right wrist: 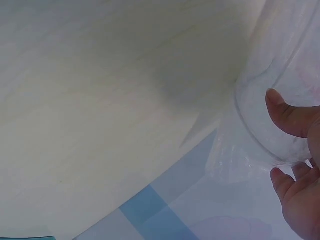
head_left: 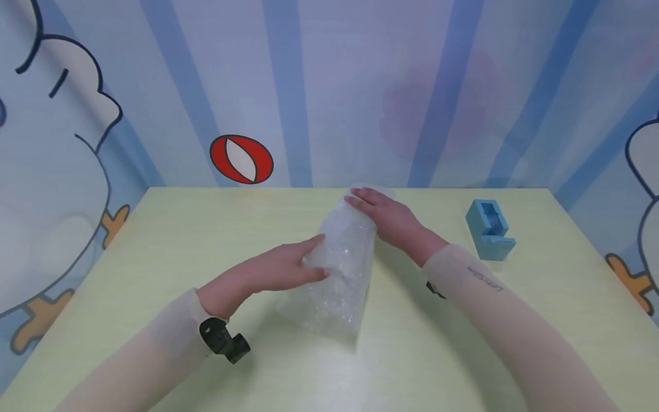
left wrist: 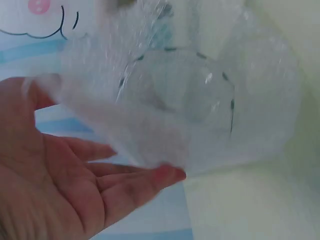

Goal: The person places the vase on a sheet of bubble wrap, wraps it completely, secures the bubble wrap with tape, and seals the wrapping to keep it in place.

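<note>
A roll of clear bubble wrap (head_left: 342,269) is held tilted above the table between the two hands. Through it, in the left wrist view, shows a round see-through rim with dark dashes; the right wrist view shows a clear, cylindrical container (right wrist: 260,117) inside. My right hand (head_left: 388,217) grips the far end, thumb on one side and fingers on the other. My left hand (head_left: 280,266) touches the near left side with thumb and fingers spread and fairly straight. A loose flap of wrap (left wrist: 145,132) hangs over its fingers. What exactly the container is cannot be made out.
On the right of the pale yellow table (head_left: 216,229) stands a light blue, notched block (head_left: 494,249) resembling a tape dispenser. A striped cartoon backdrop (head_left: 340,91) rises behind the table's far edge. Each wrist wears a small black camera (head_left: 223,340).
</note>
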### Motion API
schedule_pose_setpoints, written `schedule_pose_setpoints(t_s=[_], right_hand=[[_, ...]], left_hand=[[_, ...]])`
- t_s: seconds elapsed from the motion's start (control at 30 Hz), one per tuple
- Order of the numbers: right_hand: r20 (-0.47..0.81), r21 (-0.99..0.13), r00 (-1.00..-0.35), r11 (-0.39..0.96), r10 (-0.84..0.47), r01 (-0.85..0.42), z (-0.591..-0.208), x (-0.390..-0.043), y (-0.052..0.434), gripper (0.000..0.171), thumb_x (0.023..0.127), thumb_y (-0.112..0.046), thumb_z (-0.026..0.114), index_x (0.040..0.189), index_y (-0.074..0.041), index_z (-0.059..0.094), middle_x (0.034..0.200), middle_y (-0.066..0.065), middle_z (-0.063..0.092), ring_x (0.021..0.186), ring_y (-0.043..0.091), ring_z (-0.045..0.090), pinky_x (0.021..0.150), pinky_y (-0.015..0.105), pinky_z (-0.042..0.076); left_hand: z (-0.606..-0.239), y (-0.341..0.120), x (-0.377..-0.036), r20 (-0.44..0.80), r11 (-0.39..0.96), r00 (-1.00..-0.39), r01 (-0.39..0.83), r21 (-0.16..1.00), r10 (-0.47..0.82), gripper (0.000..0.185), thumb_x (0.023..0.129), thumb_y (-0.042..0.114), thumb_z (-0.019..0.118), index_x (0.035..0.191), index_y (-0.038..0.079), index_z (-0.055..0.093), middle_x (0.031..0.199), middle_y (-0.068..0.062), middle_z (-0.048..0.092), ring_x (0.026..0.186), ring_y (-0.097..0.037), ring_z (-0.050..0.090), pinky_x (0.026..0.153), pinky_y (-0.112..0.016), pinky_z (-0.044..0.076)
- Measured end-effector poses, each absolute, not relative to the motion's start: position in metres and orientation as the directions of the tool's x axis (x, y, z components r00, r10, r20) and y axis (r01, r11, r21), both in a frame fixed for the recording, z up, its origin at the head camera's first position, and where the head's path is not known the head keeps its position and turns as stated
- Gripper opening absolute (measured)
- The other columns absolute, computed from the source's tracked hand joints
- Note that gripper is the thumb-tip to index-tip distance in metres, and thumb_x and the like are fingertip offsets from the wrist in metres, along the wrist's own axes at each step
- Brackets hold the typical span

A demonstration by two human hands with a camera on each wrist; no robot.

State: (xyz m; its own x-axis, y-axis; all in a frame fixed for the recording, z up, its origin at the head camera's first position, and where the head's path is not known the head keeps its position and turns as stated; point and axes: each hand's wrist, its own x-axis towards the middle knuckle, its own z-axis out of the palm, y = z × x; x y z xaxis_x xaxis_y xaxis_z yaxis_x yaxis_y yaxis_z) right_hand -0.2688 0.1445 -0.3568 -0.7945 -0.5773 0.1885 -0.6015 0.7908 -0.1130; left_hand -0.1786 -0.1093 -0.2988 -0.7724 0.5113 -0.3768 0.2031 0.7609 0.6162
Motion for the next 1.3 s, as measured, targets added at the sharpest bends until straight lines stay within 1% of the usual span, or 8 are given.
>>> schedule_pose_setpoints(t_s=[0.13, 0.33, 0.47, 0.6, 0.77, 0.93, 1.1, 1.3], right_hand=[[0.175, -0.102, -0.793, 0.791, -0.583, -0.604, -0.357, -0.27, 0.145, 0.066, 0.095, 0.018, 0.049, 0.155, -0.01, 0.044, 0.164, 0.015, 0.039, 0.152, 0.036, 0.038, 0.113, 0.052, 0.048], [0.18, -0.082, -0.774, 0.775, -0.607, -0.627, -0.354, -0.27, 0.148, 0.064, 0.097, 0.013, 0.053, 0.156, -0.009, 0.042, 0.165, 0.014, 0.038, 0.153, 0.036, 0.037, 0.112, 0.052, 0.049], [0.168, -0.082, -0.779, 0.779, -0.604, -0.621, -0.358, -0.269, 0.151, 0.068, 0.097, 0.013, 0.053, 0.158, -0.011, 0.039, 0.167, 0.012, 0.036, 0.155, 0.034, 0.035, 0.106, 0.051, 0.053], [0.163, -0.084, -0.78, 0.78, -0.604, -0.621, -0.365, -0.269, 0.155, 0.067, 0.097, 0.01, 0.055, 0.159, -0.011, 0.038, 0.168, 0.012, 0.034, 0.155, 0.035, 0.034, 0.104, 0.05, 0.055], [0.229, -0.051, -0.758, 0.77, -0.611, -0.636, -0.369, -0.272, 0.16, 0.065, 0.096, 0.006, 0.061, 0.157, -0.008, 0.041, 0.165, 0.013, 0.038, 0.153, 0.034, 0.037, 0.104, 0.048, 0.055], [0.256, -0.05, -0.735, 0.75, -0.629, -0.659, -0.374, -0.275, 0.161, 0.064, 0.096, 0.004, 0.062, 0.156, -0.005, 0.041, 0.164, 0.015, 0.039, 0.152, 0.036, 0.039, 0.099, 0.047, 0.057], [0.296, -0.06, -0.717, 0.737, -0.631, -0.673, -0.375, -0.277, 0.158, 0.062, 0.096, 0.005, 0.061, 0.155, -0.004, 0.042, 0.163, 0.016, 0.041, 0.151, 0.037, 0.04, 0.103, 0.048, 0.055], [0.312, -0.083, -0.717, 0.734, -0.623, -0.674, -0.378, -0.276, 0.156, 0.062, 0.097, 0.005, 0.06, 0.155, -0.003, 0.041, 0.163, 0.017, 0.04, 0.151, 0.038, 0.039, 0.105, 0.049, 0.054]], left_hand=[[-0.299, -0.115, -0.184, -0.338, 0.721, -0.788, 0.183, 0.668, 0.514, 0.057, 0.11, 0.039, 0.037, 0.161, 0.015, 0.033, 0.167, -0.013, 0.034, 0.157, -0.036, 0.029, 0.125, -0.057, 0.031], [-0.309, -0.11, -0.189, -0.211, 0.736, -0.825, 0.315, 0.599, 0.525, 0.046, 0.11, 0.029, 0.042, 0.155, 0.017, 0.046, 0.154, -0.015, 0.054, 0.146, -0.033, 0.049, 0.119, -0.051, 0.042], [-0.313, -0.105, -0.186, -0.153, 0.731, -0.816, 0.396, 0.556, 0.558, 0.045, 0.108, 0.024, 0.049, 0.153, 0.019, 0.048, 0.107, -0.016, 0.076, 0.118, -0.03, 0.068, 0.104, -0.044, 0.054], [-0.32, -0.099, -0.182, -0.119, 0.743, -0.817, 0.439, 0.505, 0.563, 0.047, 0.106, 0.027, 0.055, 0.152, 0.022, 0.049, 0.075, -0.008, 0.061, 0.079, -0.018, 0.059, 0.077, -0.029, 0.05], [-0.332, -0.088, -0.178, 0.02, 0.742, -0.835, 0.499, 0.448, 0.55, 0.05, 0.103, 0.032, 0.06, 0.152, 0.024, 0.05, 0.099, -0.01, 0.057, 0.077, -0.016, 0.05, 0.068, -0.025, 0.045], [-0.343, -0.086, -0.176, 0.153, 0.698, -0.793, 0.595, 0.398, 0.59, 0.05, 0.103, 0.03, 0.061, 0.151, 0.017, 0.052, 0.134, -0.014, 0.056, 0.112, -0.025, 0.059, 0.092, -0.038, 0.057], [-0.347, -0.088, -0.174, 0.227, 0.67, -0.756, 0.651, 0.357, 0.614, 0.05, 0.103, 0.026, 0.061, 0.15, 0.012, 0.053, 0.143, -0.014, 0.056, 0.127, -0.031, 0.058, 0.106, -0.046, 0.053], [-0.356, -0.085, -0.171, 0.164, 0.643, -0.74, 0.654, 0.397, 0.652, 0.057, 0.107, 0.025, 0.05, 0.158, 0.003, 0.035, 0.166, -0.015, 0.036, 0.155, -0.037, 0.033, 0.125, -0.05, 0.034]])
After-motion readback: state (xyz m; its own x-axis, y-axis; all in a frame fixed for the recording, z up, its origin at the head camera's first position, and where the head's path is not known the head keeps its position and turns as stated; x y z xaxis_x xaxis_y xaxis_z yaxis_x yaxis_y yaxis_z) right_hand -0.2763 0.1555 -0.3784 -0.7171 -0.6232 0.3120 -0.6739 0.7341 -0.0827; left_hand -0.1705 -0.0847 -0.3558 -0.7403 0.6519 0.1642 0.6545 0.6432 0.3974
